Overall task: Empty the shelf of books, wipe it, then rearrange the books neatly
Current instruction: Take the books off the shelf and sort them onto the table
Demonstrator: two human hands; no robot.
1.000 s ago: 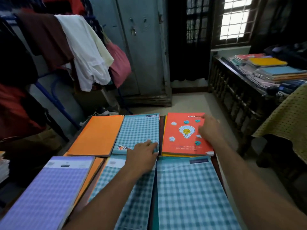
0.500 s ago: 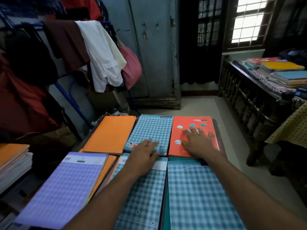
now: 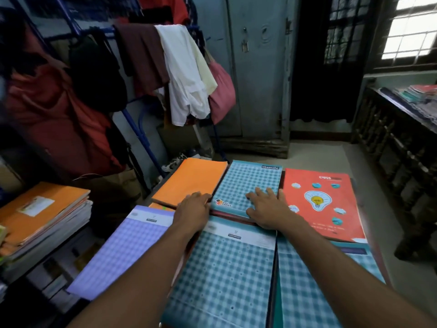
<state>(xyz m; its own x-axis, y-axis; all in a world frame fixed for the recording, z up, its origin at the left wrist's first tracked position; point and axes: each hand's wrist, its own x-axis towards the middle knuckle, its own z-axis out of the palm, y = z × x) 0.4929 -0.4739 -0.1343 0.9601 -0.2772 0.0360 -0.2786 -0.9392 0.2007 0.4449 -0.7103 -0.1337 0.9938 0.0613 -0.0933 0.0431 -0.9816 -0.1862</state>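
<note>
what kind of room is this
Most likely a room in a home, used for storage and study: clothes hang on a rack, a padlocked metal cupboard stands behind, and notebooks lie spread out in front.

Matt paper notebook covers (image 3: 250, 185) (checked)

Dim room, bright window (image 3: 411, 27), blurred edges

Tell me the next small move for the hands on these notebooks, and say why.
Probably nudge the blue checked notebook square with its neighbours. The right hand lies flat on its cover and the left hand sits at its near left corner, beside the orange notebook. It lies between that and the red lightbulb notebook.
</note>
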